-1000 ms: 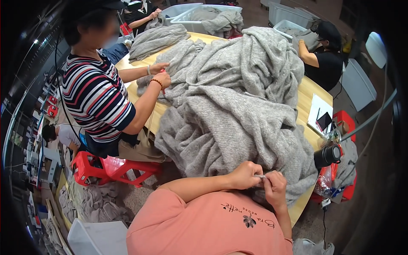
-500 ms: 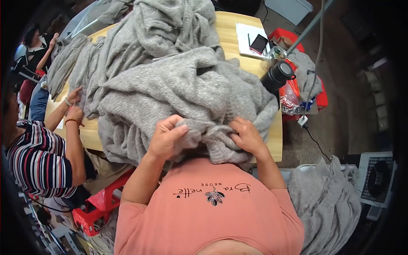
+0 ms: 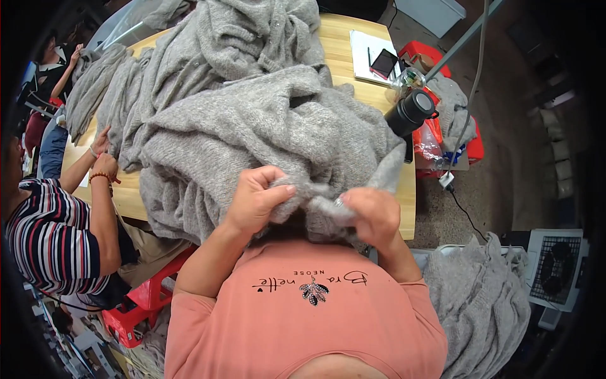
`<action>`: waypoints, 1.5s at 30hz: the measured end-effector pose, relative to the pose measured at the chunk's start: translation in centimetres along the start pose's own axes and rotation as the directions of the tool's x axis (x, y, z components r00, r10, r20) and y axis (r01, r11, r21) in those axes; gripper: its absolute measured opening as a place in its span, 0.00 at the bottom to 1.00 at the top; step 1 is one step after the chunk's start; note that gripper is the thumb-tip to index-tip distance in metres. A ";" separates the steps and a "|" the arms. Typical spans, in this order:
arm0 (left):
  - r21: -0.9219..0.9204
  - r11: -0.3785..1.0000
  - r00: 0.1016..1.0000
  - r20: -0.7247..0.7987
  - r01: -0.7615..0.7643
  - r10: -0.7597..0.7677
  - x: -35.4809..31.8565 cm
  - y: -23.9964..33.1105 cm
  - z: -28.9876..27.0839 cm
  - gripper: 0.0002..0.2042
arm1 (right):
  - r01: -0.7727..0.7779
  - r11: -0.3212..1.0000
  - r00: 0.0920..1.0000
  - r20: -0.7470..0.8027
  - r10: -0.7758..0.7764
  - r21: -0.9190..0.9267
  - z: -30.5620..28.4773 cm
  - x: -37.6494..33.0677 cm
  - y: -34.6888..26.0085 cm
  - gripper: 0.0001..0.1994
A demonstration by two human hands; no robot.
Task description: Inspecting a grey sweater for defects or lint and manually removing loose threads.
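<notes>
A large heap of grey knitted fabric covers most of the table in front of me. My left hand is closed on a bunched edge of this knit, thumb on top. Closed on the knit a little to the right is my right hand, slightly blurred. Between the two hands runs a twisted stretch of the fabric, close to my body. A small shiny spot shows at the right fingertips; what it is I cannot make out.
At the table's right edge stands a black bottle, with a phone on papers beyond it. A co-worker in a striped shirt handles knit at left. More grey knit lies low right, near a fan.
My right hand has moved slightly right and nearer, drawing the knit with it. My left hand keeps its grip in nearly the same place.
</notes>
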State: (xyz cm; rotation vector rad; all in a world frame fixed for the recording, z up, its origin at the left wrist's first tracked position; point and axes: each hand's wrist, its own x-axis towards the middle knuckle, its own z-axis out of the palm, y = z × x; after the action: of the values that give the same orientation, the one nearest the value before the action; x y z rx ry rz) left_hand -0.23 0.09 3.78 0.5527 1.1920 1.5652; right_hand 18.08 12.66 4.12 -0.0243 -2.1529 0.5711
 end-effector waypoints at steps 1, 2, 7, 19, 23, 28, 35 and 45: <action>-0.004 1.000 1.000 -0.002 0.001 -0.001 0.0 0.0 0.5 0.02 | 0.096 0.994 0.995 -0.003 -0.096 -0.059 0.4 0.2 -0.6 0.11; 0.048 0.997 0.998 0.032 0.054 -0.055 0.2 0.1 1.0 0.01 | 0.147 0.987 0.988 0.047 -0.145 -0.062 0.7 0.8 -1.0 0.11; -0.107 0.985 0.981 0.158 0.133 -0.116 0.7 -0.8 1.1 0.03 | 0.223 0.969 0.973 0.078 -0.215 -0.103 2.9 0.6 -0.7 0.10; 0.452 0.881 0.989 0.024 -0.141 0.145 -0.1 0.0 -0.1 0.06 | 0.196 0.967 0.968 0.190 -0.165 -0.162 5.4 1.3 0.3 0.11; 0.505 0.820 0.959 0.067 -0.269 0.274 0.1 -1.9 -0.3 0.06 | -0.007 1.000 0.991 0.134 0.007 -0.006 5.2 3.0 -0.8 0.14; 0.425 0.868 0.963 0.047 -0.258 0.264 -1.3 -1.3 0.4 0.04 | -0.247 0.924 0.952 0.250 0.176 0.292 5.3 2.1 -0.3 0.12; 0.556 0.750 0.917 0.055 -0.357 0.395 -1.1 -1.4 -0.2 0.04 | -0.456 0.825 0.864 0.387 0.321 0.333 5.9 1.3 1.0 0.10; 0.639 0.640 0.873 0.106 -0.427 0.476 -1.2 -2.1 0.9 0.05 | -0.511 0.819 0.844 0.331 0.422 0.260 5.0 -0.6 -0.3 0.08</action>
State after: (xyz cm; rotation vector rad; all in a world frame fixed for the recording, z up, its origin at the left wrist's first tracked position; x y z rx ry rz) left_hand 1.86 -0.71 2.54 1.3570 1.7658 1.5522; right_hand 14.64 10.33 1.24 -0.3205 -2.2751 1.2988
